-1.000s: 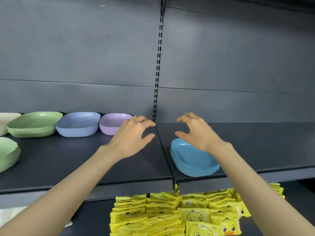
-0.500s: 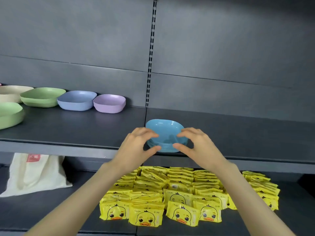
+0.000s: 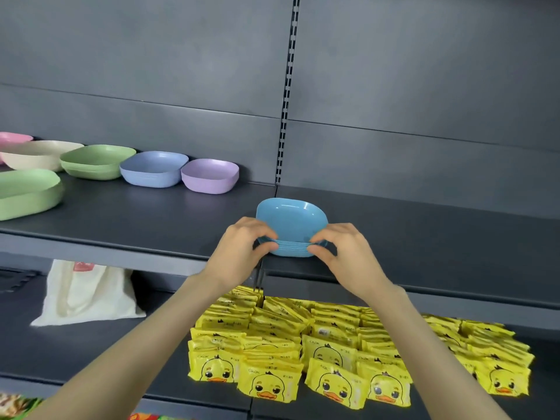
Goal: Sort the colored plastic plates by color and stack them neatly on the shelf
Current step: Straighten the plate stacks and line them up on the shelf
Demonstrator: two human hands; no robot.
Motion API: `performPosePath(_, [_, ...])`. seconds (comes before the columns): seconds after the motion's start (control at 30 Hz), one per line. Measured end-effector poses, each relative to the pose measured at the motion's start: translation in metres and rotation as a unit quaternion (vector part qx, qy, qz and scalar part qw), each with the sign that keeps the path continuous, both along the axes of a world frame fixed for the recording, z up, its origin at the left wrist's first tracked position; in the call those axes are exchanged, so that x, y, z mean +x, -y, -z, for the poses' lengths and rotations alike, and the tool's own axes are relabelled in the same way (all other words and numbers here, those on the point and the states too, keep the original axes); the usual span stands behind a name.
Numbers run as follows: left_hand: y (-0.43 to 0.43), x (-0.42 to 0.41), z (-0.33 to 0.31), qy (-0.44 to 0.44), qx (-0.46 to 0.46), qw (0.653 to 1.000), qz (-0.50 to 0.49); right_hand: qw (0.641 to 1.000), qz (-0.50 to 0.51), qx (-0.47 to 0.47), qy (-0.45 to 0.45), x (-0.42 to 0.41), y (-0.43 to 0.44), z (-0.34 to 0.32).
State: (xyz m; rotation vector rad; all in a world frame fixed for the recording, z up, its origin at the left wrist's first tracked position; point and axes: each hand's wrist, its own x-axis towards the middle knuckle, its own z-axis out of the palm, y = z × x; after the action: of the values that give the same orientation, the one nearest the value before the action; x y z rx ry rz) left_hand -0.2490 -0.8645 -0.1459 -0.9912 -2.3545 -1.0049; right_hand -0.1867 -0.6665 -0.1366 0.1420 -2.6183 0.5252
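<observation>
Fingers of left hand (image 3: 239, 250) and right hand (image 3: 345, 253) pinch blue plate stack (image 3: 291, 222) on shelf (image 3: 151, 225).

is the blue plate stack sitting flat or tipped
Tipped: the blue plate stack tilts its open face toward the camera, pinched at its near rim by the left hand and right hand.

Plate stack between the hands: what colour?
Bright blue stack, gripped by left hand and right hand; head view.
</observation>
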Motion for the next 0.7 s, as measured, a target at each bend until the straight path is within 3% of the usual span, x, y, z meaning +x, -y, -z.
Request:
performPosePath(0.4, [0.015, -0.111, -0.003, 0.009, -0.061, 0.998, 0.003, 0.999, 0.017, 0.007, 0.031, -0.1, 0.014, -0.011])
performPosePath(0.7, [0.02, -0.186, -0.017, -0.046, -0.141, 0.989, 0.02, 0.997, 0.022, -0.006, 0.078, -0.169, 0.019, -0.024])
